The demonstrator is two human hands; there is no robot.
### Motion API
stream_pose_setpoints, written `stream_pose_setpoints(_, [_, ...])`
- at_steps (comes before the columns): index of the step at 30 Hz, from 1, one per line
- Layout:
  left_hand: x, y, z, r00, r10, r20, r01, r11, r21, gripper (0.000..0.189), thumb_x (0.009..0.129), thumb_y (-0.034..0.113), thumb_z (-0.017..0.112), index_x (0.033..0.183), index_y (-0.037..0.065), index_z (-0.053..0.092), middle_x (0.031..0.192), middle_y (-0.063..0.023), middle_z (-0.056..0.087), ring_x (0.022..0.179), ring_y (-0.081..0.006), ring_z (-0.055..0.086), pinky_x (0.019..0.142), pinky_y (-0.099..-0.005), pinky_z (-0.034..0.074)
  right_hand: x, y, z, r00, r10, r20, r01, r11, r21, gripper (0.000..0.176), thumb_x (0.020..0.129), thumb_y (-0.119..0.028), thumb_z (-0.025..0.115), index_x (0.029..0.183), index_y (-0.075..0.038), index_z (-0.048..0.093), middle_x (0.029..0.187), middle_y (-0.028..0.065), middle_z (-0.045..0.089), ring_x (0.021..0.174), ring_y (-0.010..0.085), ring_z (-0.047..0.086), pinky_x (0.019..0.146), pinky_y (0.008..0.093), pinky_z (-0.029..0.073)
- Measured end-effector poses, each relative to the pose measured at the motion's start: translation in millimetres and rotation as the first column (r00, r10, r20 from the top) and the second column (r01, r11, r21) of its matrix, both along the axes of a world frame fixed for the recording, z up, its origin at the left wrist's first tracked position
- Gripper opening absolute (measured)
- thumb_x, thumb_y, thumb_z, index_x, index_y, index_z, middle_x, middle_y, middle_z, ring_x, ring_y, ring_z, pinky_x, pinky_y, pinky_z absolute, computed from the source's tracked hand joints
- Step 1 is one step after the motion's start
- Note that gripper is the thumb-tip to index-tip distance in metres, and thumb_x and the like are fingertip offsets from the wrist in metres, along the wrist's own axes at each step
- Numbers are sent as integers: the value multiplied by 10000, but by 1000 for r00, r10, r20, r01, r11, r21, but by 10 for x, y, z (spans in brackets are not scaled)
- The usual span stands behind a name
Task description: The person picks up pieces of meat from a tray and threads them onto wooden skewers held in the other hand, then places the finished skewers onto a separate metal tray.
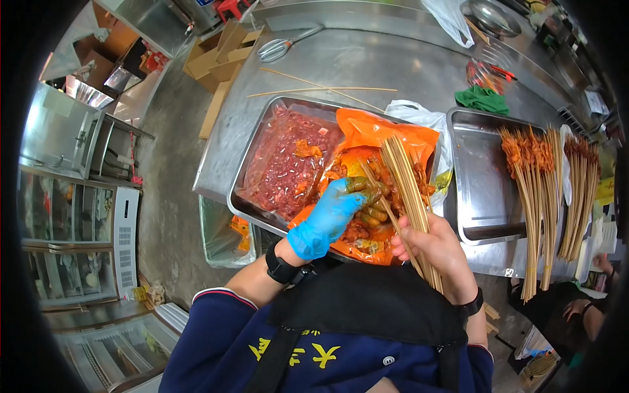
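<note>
firmly, gloved left hand (331, 216) tight on marinated meat (375, 213), bare right hand (436, 249) tight around bamboo skewers (406, 180)

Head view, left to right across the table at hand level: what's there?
red marinated meat → blue-gloved left hand in the orange bag → right hand gripping bare skewers → second steel tray → meat-loaded skewers
</note>
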State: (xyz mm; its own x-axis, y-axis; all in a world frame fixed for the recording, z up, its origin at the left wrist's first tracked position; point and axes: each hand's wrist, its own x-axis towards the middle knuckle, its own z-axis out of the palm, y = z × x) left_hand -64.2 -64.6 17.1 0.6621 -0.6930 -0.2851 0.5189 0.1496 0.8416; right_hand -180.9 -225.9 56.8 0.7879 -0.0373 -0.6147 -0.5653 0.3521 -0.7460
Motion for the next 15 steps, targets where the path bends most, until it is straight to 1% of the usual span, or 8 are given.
stream_pose_setpoints(4, [35,15,64,998,-54,30,54,998,-6,234,831,30,461,1039,-17,557,932,-68,612,839,-132,581,742,-263,480,-28,13,-42,999,-19,29,19,1000,20,151,832,-58,522,967,-3,481,796,111,588,667,149,597,587,248,497])
stream_pose_setpoints(6, [40,17,3,996,-60,65,59,998,30,231,829,31,469,1038,-17,557,922,-67,612,839,-130,579,741,-260,475,-62,1,-90,992,53,118,-48,998,-47,135,816,-25,526,941,-9,478,778,105,591,639,145,597,562,238,495])
stream_pose_setpoints(8, [64,41,55,993,-63,98,56,996,71,229,828,33,478,1037,-17,557,912,-66,612,840,-129,577,740,-256,471,-54,-3,-66,992,69,103,-64,997,-47,131,808,-9,524,931,-8,478,767,102,591,628,142,596,551,234,493])
stream_pose_setpoints(10, [145,121,182,972,30,231,-53,994,92,213,820,37,510,1019,-18,562,908,-59,610,834,-126,572,733,-247,463,-66,-8,-71,993,80,82,-77,996,-43,129,801,6,522,921,-8,478,756,100,592,616,140,596,539,231,492])
stream_pose_setpoints(12, [327,310,18,903,109,416,-201,962,185,211,809,34,531,1010,-26,557,918,-56,608,819,-132,573,729,-245,459,-70,-30,-80,992,48,115,-49,999,3,119,798,9,516,911,-5,481,746,97,593,613,137,597,527,234,492])
stream_pose_setpoints(13, [386,430,-21,905,55,422,-204,927,316,183,781,4,535,957,-22,578,873,-58,619,799,-131,580,715,-254,464,-69,-38,-76,992,47,116,-48,999,6,119,798,9,516,911,-5,481,746,97,593,613,137,597,527,234,492])
stream_pose_setpoints(14, [393,518,2,904,53,424,-204,925,320,183,781,4,535,957,-22,578,873,-58,619,799,-131,580,715,-254,464,-70,-44,-68,994,42,103,-44,999,13,116,798,7,518,908,-4,482,744,96,593,613,135,596,526,235,492])
stream_pose_setpoints(15, [370,607,18,852,-154,500,-121,872,475,179,780,2,539,952,-16,586,870,-54,616,805,-123,568,719,-248,456,-67,-45,-70,995,38,90,-40,999,22,113,798,4,520,905,-3,483,743,95,593,612,134,596,525,236,492])
